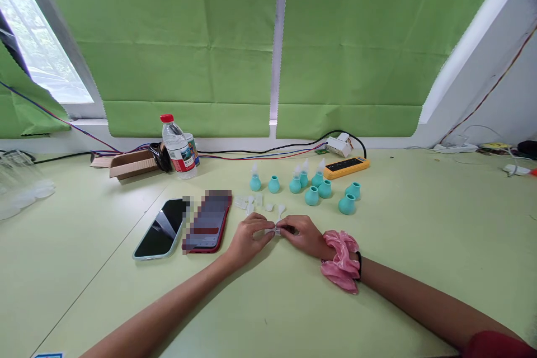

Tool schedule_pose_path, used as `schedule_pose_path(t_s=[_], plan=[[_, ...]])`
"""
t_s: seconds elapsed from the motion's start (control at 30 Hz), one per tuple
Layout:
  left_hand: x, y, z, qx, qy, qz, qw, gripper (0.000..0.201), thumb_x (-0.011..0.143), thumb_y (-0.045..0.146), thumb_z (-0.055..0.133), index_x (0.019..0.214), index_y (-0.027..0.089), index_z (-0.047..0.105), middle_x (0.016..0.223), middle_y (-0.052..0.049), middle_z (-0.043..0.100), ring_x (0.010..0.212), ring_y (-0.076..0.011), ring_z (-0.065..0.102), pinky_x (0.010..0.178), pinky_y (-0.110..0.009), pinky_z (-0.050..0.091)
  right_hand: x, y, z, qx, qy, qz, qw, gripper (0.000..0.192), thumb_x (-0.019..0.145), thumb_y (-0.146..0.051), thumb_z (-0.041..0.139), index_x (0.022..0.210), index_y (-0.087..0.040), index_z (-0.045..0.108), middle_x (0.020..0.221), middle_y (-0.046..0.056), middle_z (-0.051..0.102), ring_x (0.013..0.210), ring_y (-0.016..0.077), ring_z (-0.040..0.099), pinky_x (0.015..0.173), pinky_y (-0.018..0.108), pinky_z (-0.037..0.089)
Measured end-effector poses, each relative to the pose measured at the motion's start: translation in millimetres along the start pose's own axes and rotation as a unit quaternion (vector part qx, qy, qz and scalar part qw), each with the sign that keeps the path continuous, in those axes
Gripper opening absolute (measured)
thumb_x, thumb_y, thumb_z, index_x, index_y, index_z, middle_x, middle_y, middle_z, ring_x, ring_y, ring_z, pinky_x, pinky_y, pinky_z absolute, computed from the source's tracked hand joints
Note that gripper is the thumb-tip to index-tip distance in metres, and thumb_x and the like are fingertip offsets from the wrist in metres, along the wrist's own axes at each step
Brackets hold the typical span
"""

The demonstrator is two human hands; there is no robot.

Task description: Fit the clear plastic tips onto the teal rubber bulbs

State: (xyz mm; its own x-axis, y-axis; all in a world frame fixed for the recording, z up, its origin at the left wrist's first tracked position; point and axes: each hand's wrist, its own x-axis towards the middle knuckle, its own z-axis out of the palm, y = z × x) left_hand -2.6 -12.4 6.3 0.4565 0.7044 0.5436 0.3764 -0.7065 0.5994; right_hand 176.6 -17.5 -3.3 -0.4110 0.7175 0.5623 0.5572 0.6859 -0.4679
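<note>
Head view of a pale green table (419, 246). The left hand (250, 239) and the right hand (304, 235) meet near the table's middle, fingertips drawn together over a small clear plastic piece (273, 230) – it lies between the two hands, pinched at the left end by the left thumb and forefinger and touched at the right end by the curled fingers of the right hand. Both hands are closed down to a fingertip pinch, resting low on the tabletop; what the piece is in detail is too small to tell. A pink scrunchie (342, 260) sits on the right wrist.

Just beyond the hands lies a loose scatter of further clear plastic pieces (251, 202). Farther back stands a row of teal rubber bulbs (312, 189) – some capped with clear tips, others bare, one (347, 204) lying apart to the right. Left of the hands, two phones lie side by side: a dark one with a pale rim (161, 228) and a red one (208, 221). Toward the wall stand a water bottle (178, 148) with a red cap, an open cardboard box (134, 164), and a yellow power strip (346, 166) with cables. Green fabric (188, 39) covers the window behind.
</note>
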Motion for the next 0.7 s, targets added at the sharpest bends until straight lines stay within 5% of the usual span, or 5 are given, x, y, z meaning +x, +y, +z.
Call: schedule_pose_path(t_s=[0.3, 0.7], plan=[[-2.4, 1.5, 0.8, 0.176, -0.025, 0.1, 0.979, 0.024, 0.077, 0.016, 0.045, 0.097, 0.018, 0.057, 0.093, -0.006, 0.062, 0.091, -0.0215, 0.048, 0.079, -0.039, 0.044, 0.6, 0.2, -0.6, 0.02, -0.006, 0.044, 0.999, 0.01, 0.074, -0.018, 0.052, 0.073, -0.017, 0.062, 0.065, 0.002, 0.063, 0.054, 0.0111, 0.052, 0.053, 0.021, 0.041], [-2.0, -7.9, 4.9, 0.129, -0.055, 0.125, 0.982, 0.022, 0.074, 0.012, 0.049, 0.095, 0.016, 0.054, 0.091, -0.007, 0.061, 0.096, -0.0215, 0.045, 0.078, -0.037, 0.046, 0.4, 1.2, -0.1, 0.019, -0.028, 0.042, 0.999, 0.011, 0.075, -0.02, 0.053, 0.073, -0.017, 0.063, 0.065, 0.002, 0.062, 0.057, 0.012, 0.053, 0.056, 0.022, 0.039]])
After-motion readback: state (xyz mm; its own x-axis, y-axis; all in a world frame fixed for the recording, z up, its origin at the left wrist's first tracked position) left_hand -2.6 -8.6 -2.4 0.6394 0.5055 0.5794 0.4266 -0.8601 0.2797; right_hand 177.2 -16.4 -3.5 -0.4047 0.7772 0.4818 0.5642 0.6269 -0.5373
